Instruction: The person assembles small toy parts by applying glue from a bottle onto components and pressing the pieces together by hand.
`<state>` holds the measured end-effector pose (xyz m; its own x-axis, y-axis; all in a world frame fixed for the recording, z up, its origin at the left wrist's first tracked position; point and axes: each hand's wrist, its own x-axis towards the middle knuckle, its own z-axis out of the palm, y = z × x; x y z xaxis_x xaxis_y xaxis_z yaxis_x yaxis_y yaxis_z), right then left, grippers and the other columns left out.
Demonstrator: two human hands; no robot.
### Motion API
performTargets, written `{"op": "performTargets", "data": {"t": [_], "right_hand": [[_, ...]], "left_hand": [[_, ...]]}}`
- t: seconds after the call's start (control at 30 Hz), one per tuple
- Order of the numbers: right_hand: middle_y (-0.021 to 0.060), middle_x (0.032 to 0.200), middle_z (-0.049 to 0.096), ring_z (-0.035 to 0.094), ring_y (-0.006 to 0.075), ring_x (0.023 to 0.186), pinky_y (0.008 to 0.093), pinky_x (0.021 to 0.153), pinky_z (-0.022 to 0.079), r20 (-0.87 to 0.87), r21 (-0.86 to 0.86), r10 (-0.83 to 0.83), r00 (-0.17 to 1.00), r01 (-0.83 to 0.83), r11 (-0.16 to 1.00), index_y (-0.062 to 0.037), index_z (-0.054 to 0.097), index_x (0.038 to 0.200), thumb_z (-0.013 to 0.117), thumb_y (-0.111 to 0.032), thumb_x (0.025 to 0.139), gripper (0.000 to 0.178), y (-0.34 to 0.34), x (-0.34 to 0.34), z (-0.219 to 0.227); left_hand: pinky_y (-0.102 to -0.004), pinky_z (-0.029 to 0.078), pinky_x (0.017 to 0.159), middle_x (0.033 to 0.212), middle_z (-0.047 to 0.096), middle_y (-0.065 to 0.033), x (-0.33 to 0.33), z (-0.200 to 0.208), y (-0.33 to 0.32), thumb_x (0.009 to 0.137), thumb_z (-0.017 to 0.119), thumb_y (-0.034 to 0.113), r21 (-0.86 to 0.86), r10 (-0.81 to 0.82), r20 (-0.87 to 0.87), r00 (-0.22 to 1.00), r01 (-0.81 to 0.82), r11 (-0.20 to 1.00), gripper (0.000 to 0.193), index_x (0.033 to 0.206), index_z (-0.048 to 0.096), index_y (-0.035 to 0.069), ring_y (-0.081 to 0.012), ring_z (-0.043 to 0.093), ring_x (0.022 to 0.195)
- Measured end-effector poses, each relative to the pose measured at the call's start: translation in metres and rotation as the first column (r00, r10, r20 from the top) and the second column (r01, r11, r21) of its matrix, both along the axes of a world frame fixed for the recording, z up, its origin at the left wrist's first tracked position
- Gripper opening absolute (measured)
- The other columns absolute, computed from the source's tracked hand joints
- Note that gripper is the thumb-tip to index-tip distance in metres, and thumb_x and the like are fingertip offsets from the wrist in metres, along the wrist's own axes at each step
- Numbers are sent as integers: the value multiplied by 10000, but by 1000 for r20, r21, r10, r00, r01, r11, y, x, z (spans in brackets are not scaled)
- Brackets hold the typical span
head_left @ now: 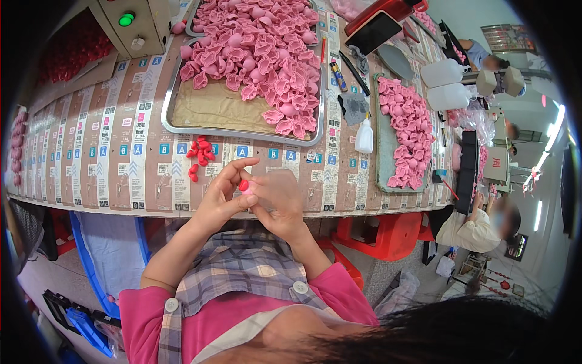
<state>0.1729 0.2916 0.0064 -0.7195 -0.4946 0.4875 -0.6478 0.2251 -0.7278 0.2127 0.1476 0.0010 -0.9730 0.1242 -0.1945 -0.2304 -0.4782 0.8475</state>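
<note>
My left hand (pixel 223 193) is closed around a small pink piece with a red tip (pixel 244 185), pinched between thumb and fingers above the table's front edge. Against it from the other side is my right hand (pixel 277 203), its thumb near the piece. Motion smears the right fingers, so their grip does not show. Just beyond the left hand lies a small pile of red, lobed pieces (pixel 202 149). Farther back, a metal tray (pixel 242 138) lined with brown paper carries a large heap of pink, hollow, open-mouthed pieces (pixel 260 57).
Right of the tray stand a white squeeze bottle (pixel 364 136), a grey cloth (pixel 353 108) and a second tray of pink pieces (pixel 407 133). A machine with a green light (pixel 126 20) is at back left. A red stool (pixel 388 236) sits below the table; a co-worker (pixel 479 227) works at right.
</note>
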Motion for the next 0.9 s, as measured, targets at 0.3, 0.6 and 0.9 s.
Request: {"op": "performTargets", "data": {"t": [0.3,0.6,0.9], "right_hand": [[53,923,561,502,257,811,354,700,415,4,-3,2,1000,-2,1000,-95,579,893,688,-14,552,367,-3,0,3],[58,915,551,490,259,844,349,745,406,23,20,-25,999,25,999,-86,561,903,685,-33,551,376,-3,0,5],[69,944,547,509,214,888,325,776,408,448,-266,70,891,58,962,-64,495,969,649,-24,658,350,1,1,-1]], "left_hand": [[-228,403,749,884,480,-14,-1,4,0,688,686,219,59,0,32,999,-2,998,665,1224,346,20,-100,484,848],[-222,394,714,824,458,11,-1,0,2,742,632,168,157,14,50,999,-22,987,598,1239,336,17,-80,467,796],[-282,382,798,914,481,-29,-2,-6,2,654,718,173,-38,77,-141,987,-84,996,683,1225,366,44,-137,471,891]]}}
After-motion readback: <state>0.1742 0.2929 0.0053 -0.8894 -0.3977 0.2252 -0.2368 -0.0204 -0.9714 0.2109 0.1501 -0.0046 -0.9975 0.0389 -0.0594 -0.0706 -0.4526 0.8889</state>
